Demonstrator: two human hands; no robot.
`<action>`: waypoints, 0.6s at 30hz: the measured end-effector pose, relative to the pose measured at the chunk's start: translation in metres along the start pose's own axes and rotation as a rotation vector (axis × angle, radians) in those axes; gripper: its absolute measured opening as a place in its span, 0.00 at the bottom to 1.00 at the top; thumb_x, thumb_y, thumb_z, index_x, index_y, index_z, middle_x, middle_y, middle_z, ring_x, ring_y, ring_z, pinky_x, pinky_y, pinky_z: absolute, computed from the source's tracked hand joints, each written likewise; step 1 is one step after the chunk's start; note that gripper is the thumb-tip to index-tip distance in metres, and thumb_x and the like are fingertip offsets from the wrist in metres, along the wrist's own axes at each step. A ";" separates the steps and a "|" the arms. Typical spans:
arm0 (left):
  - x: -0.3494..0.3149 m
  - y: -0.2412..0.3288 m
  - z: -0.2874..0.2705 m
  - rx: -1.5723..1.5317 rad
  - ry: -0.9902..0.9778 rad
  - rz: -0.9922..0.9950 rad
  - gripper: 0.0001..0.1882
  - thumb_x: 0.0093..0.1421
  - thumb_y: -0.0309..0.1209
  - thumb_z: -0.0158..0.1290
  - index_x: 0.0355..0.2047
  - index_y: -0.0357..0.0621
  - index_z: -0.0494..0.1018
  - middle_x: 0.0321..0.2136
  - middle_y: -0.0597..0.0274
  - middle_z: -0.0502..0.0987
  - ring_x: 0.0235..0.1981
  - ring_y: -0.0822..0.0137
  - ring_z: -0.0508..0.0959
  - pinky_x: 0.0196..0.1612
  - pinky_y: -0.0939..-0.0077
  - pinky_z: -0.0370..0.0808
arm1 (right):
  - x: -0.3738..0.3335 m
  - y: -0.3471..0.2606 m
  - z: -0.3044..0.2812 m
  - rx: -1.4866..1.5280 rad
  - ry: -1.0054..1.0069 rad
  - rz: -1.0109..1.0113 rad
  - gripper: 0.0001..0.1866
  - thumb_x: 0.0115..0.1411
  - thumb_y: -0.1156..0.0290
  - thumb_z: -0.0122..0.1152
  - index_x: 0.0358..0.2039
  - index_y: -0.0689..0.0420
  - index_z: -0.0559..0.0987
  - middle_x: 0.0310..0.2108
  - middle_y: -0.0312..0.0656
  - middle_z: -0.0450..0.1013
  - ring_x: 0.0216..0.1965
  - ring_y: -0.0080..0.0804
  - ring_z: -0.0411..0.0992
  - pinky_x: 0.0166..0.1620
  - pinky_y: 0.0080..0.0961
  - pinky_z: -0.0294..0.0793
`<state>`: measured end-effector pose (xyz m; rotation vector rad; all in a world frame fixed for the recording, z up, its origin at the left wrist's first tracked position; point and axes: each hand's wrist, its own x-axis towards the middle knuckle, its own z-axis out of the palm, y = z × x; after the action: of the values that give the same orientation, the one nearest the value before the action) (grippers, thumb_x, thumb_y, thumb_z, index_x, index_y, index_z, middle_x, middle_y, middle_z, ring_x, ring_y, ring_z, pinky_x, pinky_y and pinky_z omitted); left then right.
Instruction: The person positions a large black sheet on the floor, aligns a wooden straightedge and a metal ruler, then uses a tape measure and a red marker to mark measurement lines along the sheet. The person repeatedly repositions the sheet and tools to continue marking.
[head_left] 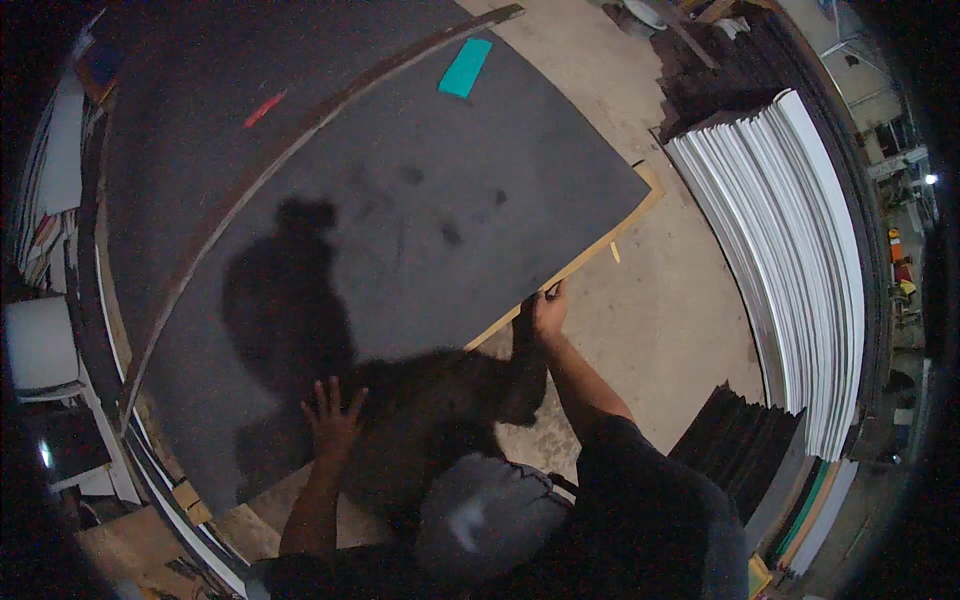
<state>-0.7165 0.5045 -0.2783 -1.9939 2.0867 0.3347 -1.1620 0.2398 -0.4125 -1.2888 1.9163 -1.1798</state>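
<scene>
A large dark grey sheet (pixel 430 180) with a tan lower edge fills the middle of the view. My left hand (pixel 335 415) lies flat on its near part, fingers spread and holding nothing. At the tan edge on the right, my right hand (pixel 548 312) is closed on the sheet, with some of the fingers hidden. A teal rectangular piece (pixel 466 68) rests on the far part of the sheet. Across the sheet falls a dark shadow of a head and arms.
A long dark strip (pixel 270 170) crosses the far left side, with a small red piece (pixel 264 108) beyond it. On the right stand a stack of white sheets (pixel 775 230) and dark sheets (pixel 735 440). A grey cap (pixel 490 510) shows between my arms.
</scene>
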 end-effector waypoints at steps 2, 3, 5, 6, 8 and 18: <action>0.012 0.005 -0.001 -0.043 0.019 0.016 0.44 0.56 0.46 0.63 0.70 0.83 0.54 0.74 0.45 0.44 0.73 0.33 0.45 0.63 0.17 0.49 | 0.012 0.014 -0.012 -0.099 0.019 0.011 0.33 0.64 0.74 0.58 0.67 0.66 0.57 0.44 0.54 0.78 0.41 0.41 0.78 0.45 0.34 0.77; 0.013 0.004 0.000 -0.050 0.060 0.029 0.45 0.56 0.46 0.64 0.70 0.83 0.54 0.74 0.45 0.43 0.73 0.33 0.45 0.63 0.17 0.49 | 0.016 0.012 -0.008 -0.129 0.022 0.012 0.34 0.64 0.74 0.58 0.67 0.66 0.57 0.43 0.54 0.78 0.41 0.41 0.79 0.45 0.34 0.77; 0.017 0.006 0.002 -0.056 0.069 0.042 0.45 0.56 0.45 0.64 0.71 0.83 0.53 0.74 0.45 0.42 0.73 0.33 0.44 0.63 0.17 0.49 | 0.024 0.007 -0.011 -0.138 0.034 -0.002 0.34 0.64 0.73 0.59 0.67 0.68 0.57 0.44 0.54 0.78 0.41 0.41 0.78 0.44 0.34 0.77; 0.014 0.004 -0.003 -0.043 0.030 0.031 0.46 0.56 0.45 0.64 0.71 0.83 0.53 0.74 0.45 0.42 0.73 0.33 0.44 0.63 0.17 0.49 | 0.018 -0.004 -0.007 -0.033 0.009 0.063 0.34 0.64 0.73 0.59 0.67 0.68 0.58 0.45 0.53 0.78 0.42 0.41 0.78 0.45 0.33 0.77; 0.005 -0.006 -0.005 -0.005 0.010 0.010 0.46 0.56 0.45 0.64 0.71 0.84 0.52 0.74 0.45 0.41 0.73 0.33 0.43 0.63 0.17 0.48 | 0.002 -0.048 0.002 0.184 -0.047 0.186 0.33 0.65 0.73 0.58 0.67 0.68 0.59 0.47 0.53 0.77 0.43 0.40 0.77 0.47 0.32 0.76; 0.016 0.006 -0.009 0.049 0.028 0.030 0.38 0.62 0.42 0.56 0.70 0.82 0.55 0.74 0.45 0.46 0.73 0.34 0.44 0.64 0.18 0.47 | 0.025 -0.036 0.001 0.205 -0.047 0.072 0.31 0.63 0.78 0.54 0.66 0.68 0.61 0.60 0.57 0.68 0.60 0.42 0.69 0.61 0.35 0.68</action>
<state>-0.7234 0.4864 -0.2746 -1.9525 2.1222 0.2601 -1.1553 0.2113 -0.3804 -1.1201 1.7430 -1.2617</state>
